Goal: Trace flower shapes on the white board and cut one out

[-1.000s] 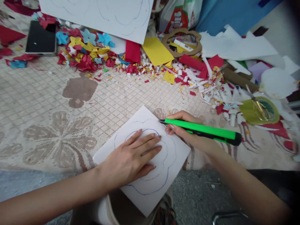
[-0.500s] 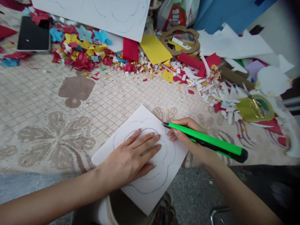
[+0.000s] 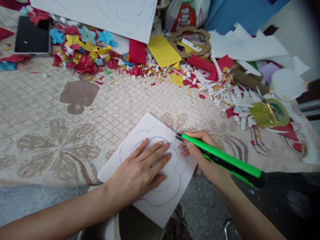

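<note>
A white sheet [image 3: 160, 213] with wavy blue outlines, one inside another, lies at the table's near edge, its lowest corner jutting past that edge. My left hand [image 3: 146, 166] presses flat on it, fingers stretched out over the inner outline. In my right hand [image 3: 200, 146] is a green and black utility knife [image 3: 225, 156], gripped near its front between thumb and fingers. The knife's tip touches or hovers at the sheet's upper right edge; I cannot tell which. Its handle slants down to the right.
Paper flowers [image 3: 86, 63] and scraps are heaped along the back, beside a phone [image 3: 32, 35]. A cardboard ring [image 3: 172, 41], a yellow paper [image 3: 162, 51] and a large drawn sheet [image 3: 100, 16] lie there too. At right are a tape roll [image 3: 258, 111] and gold-handled scissors [image 3: 271, 111].
The knife's tip has shifted slightly right along the sheet's edge, and its back end has swung lower. My left hand stays on the sheet. The whole view has drifted a little.
</note>
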The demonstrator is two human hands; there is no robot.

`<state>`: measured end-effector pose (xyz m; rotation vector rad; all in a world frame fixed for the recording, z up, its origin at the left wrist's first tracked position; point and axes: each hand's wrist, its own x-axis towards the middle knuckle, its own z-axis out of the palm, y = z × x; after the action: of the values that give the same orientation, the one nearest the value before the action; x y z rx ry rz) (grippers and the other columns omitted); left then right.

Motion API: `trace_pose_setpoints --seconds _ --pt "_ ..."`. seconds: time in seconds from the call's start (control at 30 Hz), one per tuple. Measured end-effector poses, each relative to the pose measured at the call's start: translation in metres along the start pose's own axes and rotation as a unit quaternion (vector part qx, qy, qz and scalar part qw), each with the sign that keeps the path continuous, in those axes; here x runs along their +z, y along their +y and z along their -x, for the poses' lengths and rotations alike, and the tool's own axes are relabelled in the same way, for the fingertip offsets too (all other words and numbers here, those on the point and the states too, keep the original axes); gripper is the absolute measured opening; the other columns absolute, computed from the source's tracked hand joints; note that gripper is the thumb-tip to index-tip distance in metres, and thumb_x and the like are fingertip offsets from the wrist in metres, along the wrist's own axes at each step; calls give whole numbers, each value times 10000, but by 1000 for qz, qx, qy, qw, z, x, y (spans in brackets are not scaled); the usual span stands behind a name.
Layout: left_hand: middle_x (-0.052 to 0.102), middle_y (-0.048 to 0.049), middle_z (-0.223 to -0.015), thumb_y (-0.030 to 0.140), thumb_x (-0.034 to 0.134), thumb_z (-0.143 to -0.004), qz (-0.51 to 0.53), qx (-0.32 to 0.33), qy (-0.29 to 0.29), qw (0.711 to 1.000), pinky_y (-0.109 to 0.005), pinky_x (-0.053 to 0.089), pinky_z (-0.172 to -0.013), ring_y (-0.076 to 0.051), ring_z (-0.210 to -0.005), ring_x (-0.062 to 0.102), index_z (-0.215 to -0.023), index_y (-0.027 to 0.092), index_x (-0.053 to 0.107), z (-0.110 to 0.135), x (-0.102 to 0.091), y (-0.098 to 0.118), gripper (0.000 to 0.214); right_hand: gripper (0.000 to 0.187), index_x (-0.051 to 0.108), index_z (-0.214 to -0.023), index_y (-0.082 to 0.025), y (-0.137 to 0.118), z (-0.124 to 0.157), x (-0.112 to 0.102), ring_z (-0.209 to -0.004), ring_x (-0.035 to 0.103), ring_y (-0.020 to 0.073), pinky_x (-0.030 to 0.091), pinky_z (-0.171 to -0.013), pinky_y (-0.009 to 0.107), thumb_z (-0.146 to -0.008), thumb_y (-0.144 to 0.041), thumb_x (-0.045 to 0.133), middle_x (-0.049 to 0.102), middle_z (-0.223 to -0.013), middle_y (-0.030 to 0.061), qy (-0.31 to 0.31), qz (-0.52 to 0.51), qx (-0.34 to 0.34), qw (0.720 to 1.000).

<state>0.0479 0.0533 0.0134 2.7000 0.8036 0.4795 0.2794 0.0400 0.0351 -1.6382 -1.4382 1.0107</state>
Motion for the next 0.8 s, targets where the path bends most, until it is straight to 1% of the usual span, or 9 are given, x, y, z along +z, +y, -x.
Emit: trace_pose_setpoints --seconds 0.1,0.2,0.33,0.5,0.67,0.8 --pt "446 -70 -1481 353 449 -995 -2 0 -1 1000 -451 279 -1162 -223 -1355 433 -1360 188 491 1 0 0 403 207 589 -1090 -248 -1 5 5 -653 700 144 595 -615 282 -892 -309 602 712 -844 16 25 12 11 1000" --pt "433 -65 -1490 358 455 -991 -2 0 -3 1000 -450 269 -1167 -223 -1363 420 -1364 192 489 0 1 0 409 177 580 -1067 -254 -4 7 12 -654 697 143 597 -617 285 -898 -308 589 705 -822 7 47 1 17 999" --pt "429 -63 -1492 353 457 -991 -1 -1 -4 1000 -442 258 -1171 -218 -1364 419 -1365 194 489 0 2 -1 408 156 581 -1037 -254 -7 9 21 -677 700 162 602 -608 308 -896 -322 585 694 -784 8 90 -3 17 996" --pt "431 -62 -1492 356 460 -990 2 -3 -1 1000 -437 239 -1179 -221 -1366 417 -1364 193 489 0 1 -1 409 144 589 -1027 -244 -13 17 26 -705 703 170 601 -650 329 -898 -308 586 704 -787 18 102 37 32 994" --pt "439 -61 -1486 357 439 -997 -1 0 2 1000 -437 251 -1172 -218 -1366 418 -1360 195 493 0 2 -1 401 140 591 -1017 -247 -11 23 30 -687 706 155 603 -644 310 -899 -323 588 710 -772 1 144 40 37 988" --pt "429 -60 -1493 353 438 -997 -12 -6 -3 1000 -451 262 -1165 -224 -1370 411 -1357 195 497 1 2 1 398 139 598 -1011 -236 -11 23 31 -680 703 149 600 -640 303 -897 -316 591 709 -760 -6 144 50 28 988"
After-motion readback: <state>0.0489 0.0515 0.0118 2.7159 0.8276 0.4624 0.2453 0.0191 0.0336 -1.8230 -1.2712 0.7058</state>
